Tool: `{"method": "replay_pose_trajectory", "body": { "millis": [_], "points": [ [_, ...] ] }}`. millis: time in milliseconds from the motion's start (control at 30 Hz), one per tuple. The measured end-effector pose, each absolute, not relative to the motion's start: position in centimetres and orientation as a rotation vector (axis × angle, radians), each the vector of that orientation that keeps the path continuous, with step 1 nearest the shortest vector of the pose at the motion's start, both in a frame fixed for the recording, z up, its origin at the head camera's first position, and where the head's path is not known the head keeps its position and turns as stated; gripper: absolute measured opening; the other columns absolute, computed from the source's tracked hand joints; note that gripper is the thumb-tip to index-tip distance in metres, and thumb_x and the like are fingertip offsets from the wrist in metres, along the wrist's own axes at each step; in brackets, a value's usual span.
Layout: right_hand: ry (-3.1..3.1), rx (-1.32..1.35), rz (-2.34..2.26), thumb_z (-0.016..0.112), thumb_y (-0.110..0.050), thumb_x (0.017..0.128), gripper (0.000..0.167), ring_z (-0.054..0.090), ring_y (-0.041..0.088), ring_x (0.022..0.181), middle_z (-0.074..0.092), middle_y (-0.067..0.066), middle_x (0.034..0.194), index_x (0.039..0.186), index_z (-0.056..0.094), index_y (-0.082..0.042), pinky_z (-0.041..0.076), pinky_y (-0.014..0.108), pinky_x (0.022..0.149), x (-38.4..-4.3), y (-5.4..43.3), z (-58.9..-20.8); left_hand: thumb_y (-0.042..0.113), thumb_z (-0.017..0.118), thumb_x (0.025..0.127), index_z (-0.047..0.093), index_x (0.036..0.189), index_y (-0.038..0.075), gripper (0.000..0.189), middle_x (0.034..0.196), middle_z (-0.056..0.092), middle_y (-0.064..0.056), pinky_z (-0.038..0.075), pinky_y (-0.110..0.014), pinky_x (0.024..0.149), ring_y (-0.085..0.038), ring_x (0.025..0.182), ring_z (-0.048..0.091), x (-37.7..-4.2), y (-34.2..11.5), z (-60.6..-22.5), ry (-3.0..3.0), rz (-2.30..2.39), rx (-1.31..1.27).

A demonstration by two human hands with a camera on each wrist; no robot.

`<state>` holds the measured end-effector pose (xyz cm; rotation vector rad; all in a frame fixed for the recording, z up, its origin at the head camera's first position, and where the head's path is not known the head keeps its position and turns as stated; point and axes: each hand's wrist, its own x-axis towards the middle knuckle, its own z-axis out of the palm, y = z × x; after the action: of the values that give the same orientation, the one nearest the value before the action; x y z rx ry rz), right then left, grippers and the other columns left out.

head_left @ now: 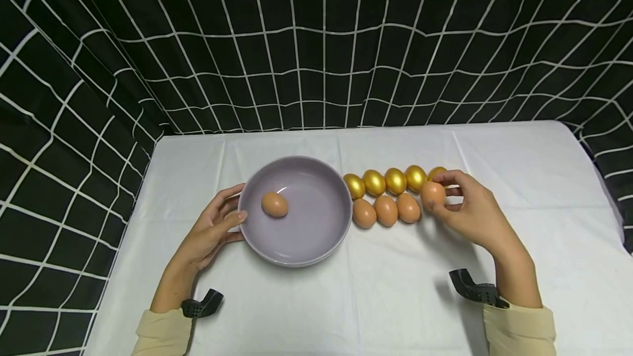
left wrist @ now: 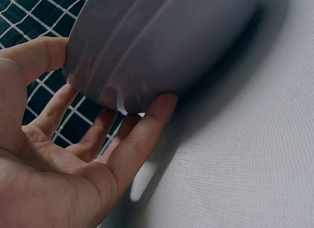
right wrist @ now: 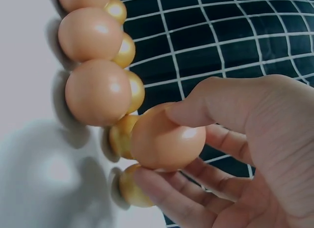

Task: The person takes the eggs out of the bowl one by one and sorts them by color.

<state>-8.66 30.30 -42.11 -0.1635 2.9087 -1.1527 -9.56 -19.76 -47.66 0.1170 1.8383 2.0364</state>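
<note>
My right hand (head_left: 470,207) pinches a brown egg (right wrist: 169,139) between thumb and fingers, at the right end of the egg rows. Three more brown eggs (head_left: 386,211) lie side by side in the front row. Behind them runs a row of several golden eggs (head_left: 395,181), the rightmost partly covered by the right hand. A wide purple-grey bowl (head_left: 316,235) stands left of the rows with a single brown egg (head_left: 274,204) inside. My left hand (head_left: 212,229) grips the bowl's left side, thumb over the rim and fingers against the outer wall (left wrist: 147,51).
A white cloth (head_left: 395,301) covers the table. Black netting-patterned fabric (head_left: 316,48) with white grid lines hangs at the back and both sides. Each wrist wears a black camera mount (head_left: 203,304) near a beige sleeve.
</note>
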Motion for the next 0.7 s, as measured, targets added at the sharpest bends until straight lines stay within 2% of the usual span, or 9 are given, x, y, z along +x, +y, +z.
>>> {"method": "replay_pose_trajectory", "body": {
  "millis": [133,367,633,700],
  "points": [
    [2.894,-0.116,-1.080,0.081,-0.022,0.093,0.048,0.068,0.044,0.117,0.066,0.020,0.134,0.132,0.061,-0.003,0.053,0.012,0.078,-8.7,30.4,-42.2,0.007,0.060,0.106,0.036,0.162,0.018,0.062,0.148,0.050,0.001,0.064,-0.043,0.089,-0.013,0.123,0.064,-9.5,-19.8,-47.6,1.838,2.036,0.120],
    [2.885,-0.089,-0.971,0.079,-0.026,0.094,0.046,0.070,0.044,0.116,0.069,0.022,0.130,0.130,0.061,-0.003,0.054,0.041,0.087,-9.0,30.4,-43.0,0.007,0.060,0.106,0.036,0.162,0.017,0.061,0.148,0.050,0.001,0.064,-0.042,0.089,-0.012,0.122,0.065,-9.5,-19.7,-47.6,1.841,2.039,0.119],
    [2.894,-0.106,-0.947,0.080,-0.024,0.092,0.046,0.071,0.043,0.113,0.071,0.025,0.125,0.129,0.063,-0.002,0.055,0.046,0.089,-9.1,30.4,-43.7,0.007,0.060,0.106,0.037,0.162,0.018,0.062,0.149,0.049,0.000,0.064,-0.041,0.089,-0.013,0.121,0.065,-9.5,-19.6,-47.4,1.847,2.035,0.111],
    [2.890,-0.104,-0.943,0.081,-0.024,0.092,0.046,0.070,0.042,0.114,0.071,0.024,0.125,0.128,0.063,-0.002,0.054,0.047,0.090,-9.2,30.4,-43.8,0.007,0.060,0.106,0.036,0.162,0.017,0.062,0.152,0.048,-0.003,0.064,-0.041,0.089,-0.013,0.122,0.065,-9.4,-19.6,-47.4,1.846,2.036,0.112]
  ]
}}
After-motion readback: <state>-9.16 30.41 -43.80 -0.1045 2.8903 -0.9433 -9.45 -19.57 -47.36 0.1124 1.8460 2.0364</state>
